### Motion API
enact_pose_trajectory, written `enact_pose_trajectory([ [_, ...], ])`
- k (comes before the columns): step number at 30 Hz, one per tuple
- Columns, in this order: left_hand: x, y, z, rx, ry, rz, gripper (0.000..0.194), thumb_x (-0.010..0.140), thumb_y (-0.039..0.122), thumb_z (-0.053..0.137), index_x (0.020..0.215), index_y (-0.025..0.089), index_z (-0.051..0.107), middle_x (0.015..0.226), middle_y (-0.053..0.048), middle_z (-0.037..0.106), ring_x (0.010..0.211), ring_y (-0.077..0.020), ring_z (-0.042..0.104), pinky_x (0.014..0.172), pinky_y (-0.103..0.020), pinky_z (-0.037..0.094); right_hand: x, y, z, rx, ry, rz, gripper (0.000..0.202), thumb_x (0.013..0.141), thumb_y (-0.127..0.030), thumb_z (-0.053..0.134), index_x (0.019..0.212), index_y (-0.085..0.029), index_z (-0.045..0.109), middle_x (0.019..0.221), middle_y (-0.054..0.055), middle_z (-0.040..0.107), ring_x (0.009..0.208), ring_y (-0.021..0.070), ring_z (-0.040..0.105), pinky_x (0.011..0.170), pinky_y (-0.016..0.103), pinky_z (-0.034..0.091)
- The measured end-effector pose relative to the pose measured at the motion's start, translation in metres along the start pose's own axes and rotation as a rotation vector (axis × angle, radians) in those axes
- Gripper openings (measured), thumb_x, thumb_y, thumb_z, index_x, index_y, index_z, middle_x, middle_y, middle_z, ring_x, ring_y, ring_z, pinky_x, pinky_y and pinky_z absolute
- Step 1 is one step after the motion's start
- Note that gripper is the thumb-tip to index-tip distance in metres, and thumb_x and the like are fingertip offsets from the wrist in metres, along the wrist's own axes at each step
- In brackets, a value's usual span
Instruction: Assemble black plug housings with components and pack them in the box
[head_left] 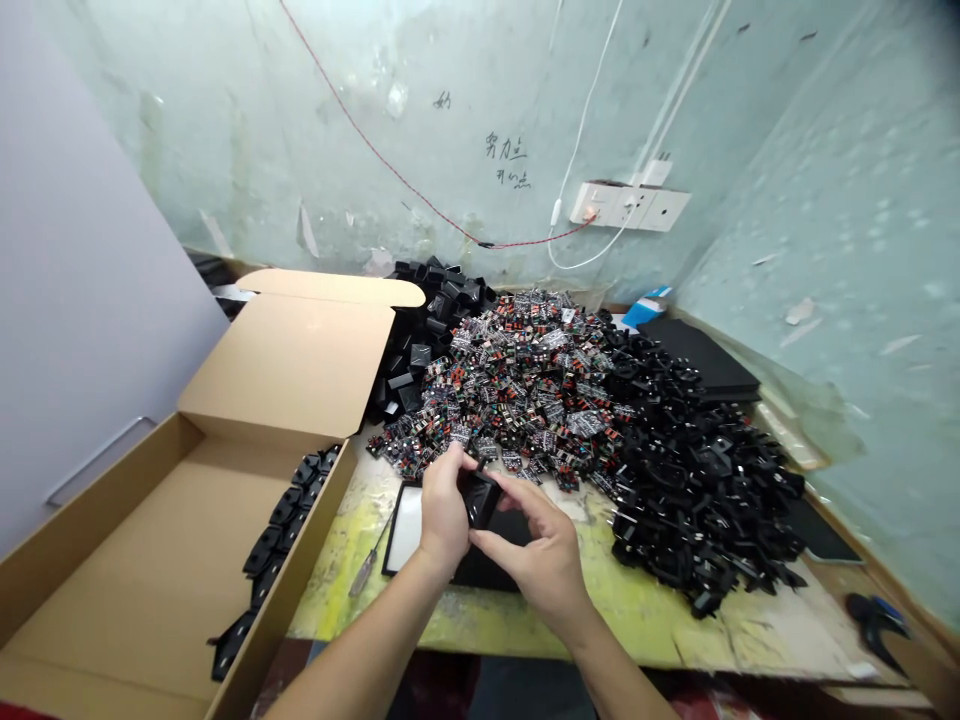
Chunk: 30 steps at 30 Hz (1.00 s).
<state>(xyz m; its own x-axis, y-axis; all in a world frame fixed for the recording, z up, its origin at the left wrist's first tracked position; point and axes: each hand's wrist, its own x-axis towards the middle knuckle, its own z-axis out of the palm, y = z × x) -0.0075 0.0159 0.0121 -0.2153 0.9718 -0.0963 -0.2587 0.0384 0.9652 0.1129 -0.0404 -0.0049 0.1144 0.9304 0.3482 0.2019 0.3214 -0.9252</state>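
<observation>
One black casing (481,498), smooth, glossy, box-shaped, held tilted between both hands above the near middle of the tabletop (330,590). Left hand (445,508): closed along the casing's left side. Right hand (540,555): narrow grip, thumb and fingertips on the casing from the right.

Tabletop: yellow and whitish surface, scuffed and stained. Beneath the hands, one flat black-edged panel (406,530), white face showing at left. Just left of it, one slim screwdriver (365,573), metal shaft, lying aslant.

Beyond the hands, one broad heap of circuit boards (525,370), small, rough with red, green and silvery components. Behind and left, hollow black housings (409,370), angular, shiny. At right, a mound of black plug parts (697,470), irregular, with bright metal pins.

At left, one open carton (285,350), plain brown cardboard; black units (281,530) lined along its right inner wall.
</observation>
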Motion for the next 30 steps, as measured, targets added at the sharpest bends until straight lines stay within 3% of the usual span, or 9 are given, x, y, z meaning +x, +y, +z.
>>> enact_pose_trajectory([
  [3,0.003,0.008,-0.002,-0.043,-0.059,-0.11,0.052,0.089,0.065,0.06,0.068,0.018,0.064,0.07,-0.002,0.062,0.068,-0.0151,0.057,0.067,-0.027,0.048,0.002,0.004,0.003,0.207,0.029,0.154,0.064,0.069,-0.033,0.097,0.129,-0.027,0.076,0.121,0.008,0.078,0.105,0.0283,0.073,0.099,0.048,0.06],
  [7,0.005,0.02,-0.008,0.048,-0.248,-0.251,0.06,0.087,0.074,0.058,0.081,0.015,0.07,0.069,-0.004,0.065,0.054,-0.0144,0.056,0.047,-0.025,0.044,0.007,0.008,0.002,0.509,0.047,0.376,0.063,0.067,-0.041,0.099,0.123,-0.024,0.077,0.119,0.009,0.081,0.109,0.0297,0.076,0.105,0.053,0.059],
  [13,0.006,0.027,-0.009,0.231,-0.331,-0.268,0.051,0.081,0.069,0.067,0.077,0.018,0.061,0.058,0.0,0.057,0.04,-0.0131,0.052,0.034,-0.024,0.041,0.01,0.008,-0.001,0.648,0.048,0.503,0.059,0.07,-0.046,0.098,0.122,-0.024,0.077,0.126,0.009,0.08,0.118,0.0287,0.074,0.116,0.054,0.052],
  [18,0.005,0.023,-0.008,0.275,-0.286,-0.241,0.044,0.077,0.059,0.074,0.07,0.019,0.059,0.057,0.002,0.053,0.04,-0.0119,0.05,0.034,-0.022,0.036,0.006,0.006,-0.002,0.649,0.008,0.49,0.059,0.071,-0.04,0.098,0.124,-0.025,0.077,0.127,0.01,0.079,0.121,0.0296,0.073,0.117,0.055,0.051],
  [22,0.003,0.02,-0.01,0.191,-0.207,-0.071,0.039,0.078,0.052,0.077,0.068,0.017,0.061,0.063,0.002,0.054,0.054,-0.0107,0.049,0.047,-0.021,0.039,0.006,0.005,-0.003,0.624,-0.051,0.413,0.063,0.068,-0.032,0.099,0.126,-0.028,0.076,0.131,0.009,0.077,0.119,0.0307,0.074,0.111,0.055,0.057],
  [26,-0.002,0.022,-0.013,0.126,-0.202,0.038,0.034,0.083,0.048,0.074,0.075,0.016,0.066,0.072,0.0,0.061,0.069,-0.0135,0.054,0.063,-0.024,0.044,0.006,0.007,-0.005,0.591,-0.122,0.329,0.066,0.071,-0.031,0.098,0.132,-0.031,0.072,0.122,0.008,0.08,0.11,0.0299,0.076,0.102,0.054,0.062],
  [30,-0.007,0.03,-0.021,0.141,-0.248,0.016,0.038,0.085,0.054,0.074,0.093,0.017,0.073,0.081,-0.002,0.066,0.076,-0.0159,0.058,0.071,-0.027,0.047,0.0,0.013,-0.012,0.398,-0.183,0.239,0.066,0.076,-0.033,0.094,0.138,-0.033,0.069,0.132,0.008,0.075,0.118,0.0308,0.072,0.113,0.059,0.054],
])
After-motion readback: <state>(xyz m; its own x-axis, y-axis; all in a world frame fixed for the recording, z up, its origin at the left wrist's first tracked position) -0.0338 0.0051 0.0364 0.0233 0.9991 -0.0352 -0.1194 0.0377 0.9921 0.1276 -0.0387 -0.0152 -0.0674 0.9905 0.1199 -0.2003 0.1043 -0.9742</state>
